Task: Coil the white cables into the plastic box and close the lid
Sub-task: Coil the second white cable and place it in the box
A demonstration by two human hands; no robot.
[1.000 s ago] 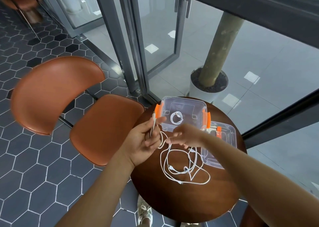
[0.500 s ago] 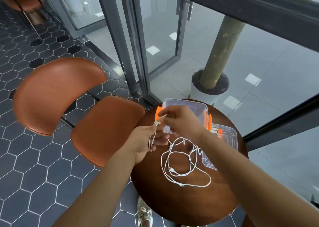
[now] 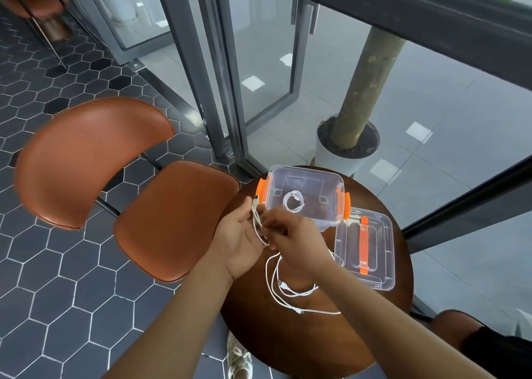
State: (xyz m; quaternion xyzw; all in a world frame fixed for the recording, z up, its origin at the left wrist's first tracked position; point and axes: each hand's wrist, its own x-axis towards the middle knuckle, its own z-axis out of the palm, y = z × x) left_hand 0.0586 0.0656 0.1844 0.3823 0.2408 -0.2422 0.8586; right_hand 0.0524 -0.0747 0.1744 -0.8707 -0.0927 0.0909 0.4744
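Observation:
A clear plastic box (image 3: pixel 331 183) with orange latches stands open at the far side of the round wooden table (image 3: pixel 331 338). One coiled white cable (image 3: pixel 293 201) lies inside it. My left hand (image 3: pixel 241 234) holds loops of another white cable (image 3: pixel 257 220), its plug sticking up by the box's left latch. My right hand (image 3: pixel 290 234) pinches the same cable just right of the left hand. Loose white cable (image 3: pixel 290 292) trails on the table under my right forearm. The clear lid (image 3: pixel 383 249) with an orange handle lies flat to the right of the box.
A brown leather chair (image 3: pixel 161 217) stands left of the table. A glass door and wall rise behind it, with a potted tree trunk (image 3: pixel 345 154) beyond the glass. My shoe (image 3: pixel 239 361) shows on the hexagon tile floor below the table edge.
My right hand came back from the box's left latch toward the left hand, drawing more cable into the loops. Less loose cable lies on the table.

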